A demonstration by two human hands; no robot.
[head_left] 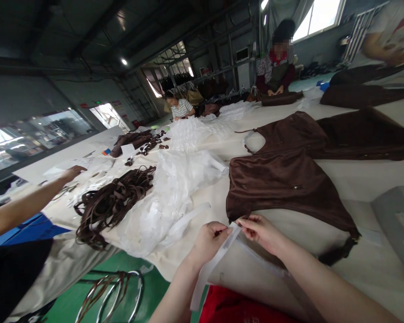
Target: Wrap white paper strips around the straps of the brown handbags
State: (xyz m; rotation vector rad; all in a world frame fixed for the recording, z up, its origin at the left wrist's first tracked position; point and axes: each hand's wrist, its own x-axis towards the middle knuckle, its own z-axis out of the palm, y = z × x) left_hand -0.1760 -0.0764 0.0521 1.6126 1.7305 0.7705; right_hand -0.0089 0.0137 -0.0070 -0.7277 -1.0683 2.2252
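Observation:
A long white strip [215, 262] is pinched near its upper end by my left hand [207, 242], and its tail hangs toward my lap. My right hand [264, 233] is closed beside that end, thumb and fingers pressed together at the lower left corner of a dark brown bag [272, 184]. What exactly the right fingertips hold is hidden. The bag lies flat on the cloth-covered table, with a zip across its face and a curved lower edge. Translucent white sheeting [168, 215] lies just left of my hands.
More brown bags [296, 130] lie behind. At left are a heap of brown straps [114, 202] and a neighbour's arm [37, 197]. A grey object [397, 220] stands at right, and a metal-framed stool [111, 296] below. Other people work across the table.

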